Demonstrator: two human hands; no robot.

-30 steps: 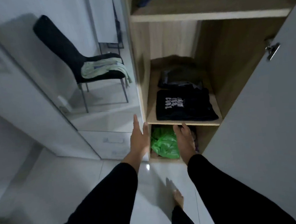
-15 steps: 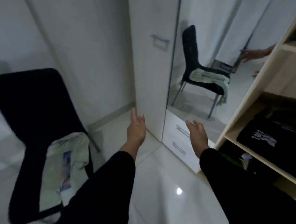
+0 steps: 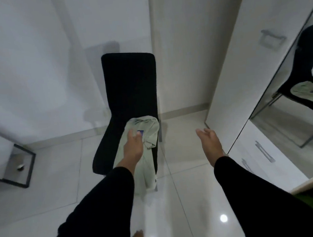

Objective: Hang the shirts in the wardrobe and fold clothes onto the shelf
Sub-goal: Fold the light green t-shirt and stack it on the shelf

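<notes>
Pale green shirt [image 3: 149,130], crumpled, on black chair [image 3: 129,86]

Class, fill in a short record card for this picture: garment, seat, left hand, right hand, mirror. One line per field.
garment: pale green shirt draped over the seat, hanging off its front edge
seat: black chair on a white tiled floor
left hand: open, reaching over the shirt; contact unclear
right hand: open, holds nothing
mirror: on the wardrobe, reflects chair and shirt
</notes>
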